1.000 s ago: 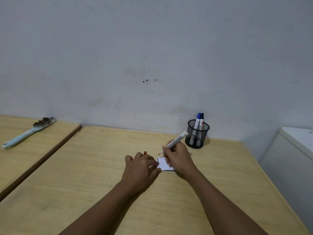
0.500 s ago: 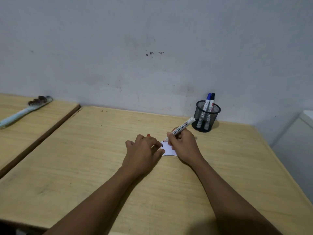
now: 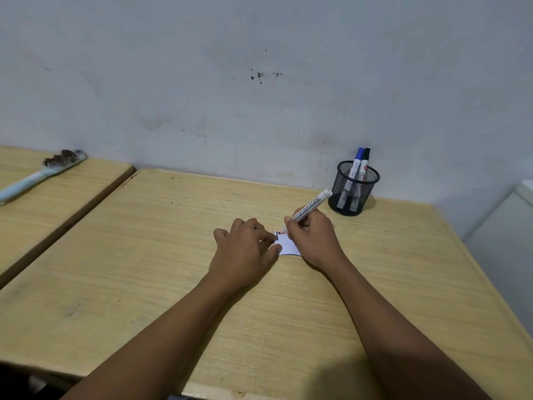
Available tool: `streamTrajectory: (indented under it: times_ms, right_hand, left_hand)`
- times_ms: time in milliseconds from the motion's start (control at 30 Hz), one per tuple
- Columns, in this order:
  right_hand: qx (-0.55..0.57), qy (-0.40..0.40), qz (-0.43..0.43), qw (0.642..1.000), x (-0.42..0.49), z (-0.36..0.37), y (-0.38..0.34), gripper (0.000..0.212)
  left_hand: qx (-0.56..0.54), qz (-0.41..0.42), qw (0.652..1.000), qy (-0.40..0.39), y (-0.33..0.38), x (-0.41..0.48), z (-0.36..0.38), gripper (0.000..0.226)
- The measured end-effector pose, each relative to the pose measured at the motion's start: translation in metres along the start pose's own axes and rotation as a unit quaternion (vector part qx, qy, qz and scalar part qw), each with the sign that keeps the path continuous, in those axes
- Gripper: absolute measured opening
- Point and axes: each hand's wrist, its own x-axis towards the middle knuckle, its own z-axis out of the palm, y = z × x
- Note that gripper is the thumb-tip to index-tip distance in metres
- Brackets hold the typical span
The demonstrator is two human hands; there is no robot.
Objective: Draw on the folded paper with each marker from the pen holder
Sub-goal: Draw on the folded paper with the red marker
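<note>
My right hand [image 3: 313, 238] pinches red marker [image 3: 308, 208], tip now lowered onto folded paper [image 3: 285, 243] | left hand [image 3: 245, 246] pressing paper flat | drawing under way; two markers remain in pen holder [image 3: 354, 188]

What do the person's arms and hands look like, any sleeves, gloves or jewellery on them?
Both forearms are bare right to the frame's bottom edge: no sleeves show. The left hand and right hand wear no gloves, and no rings, watch or bracelets are visible.
</note>
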Motion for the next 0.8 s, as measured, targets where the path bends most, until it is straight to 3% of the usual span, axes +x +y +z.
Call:
streamTrajectory:
  times_ms: [467,667,800]
  right_hand:
    - [0.020,-0.008,-0.016,1.000,-0.002,-0.003,-0.002,0.024]
    - [0.240,0.072,0.031,0.968,-0.006,-0.016,-0.007,0.016]
    - [0.263,0.094,0.028,0.960,-0.005,-0.029,-0.018,0.019]
  left_hand:
    - [0.019,0.009,1.000,0.000,-0.003,0.000,0.002,0.033]
    - [0.022,0.025,0.999,0.042,0.002,-0.003,-0.004,0.029]
    - [-0.017,-0.014,0.993,0.113,0.001,0.008,-0.016,0.017]
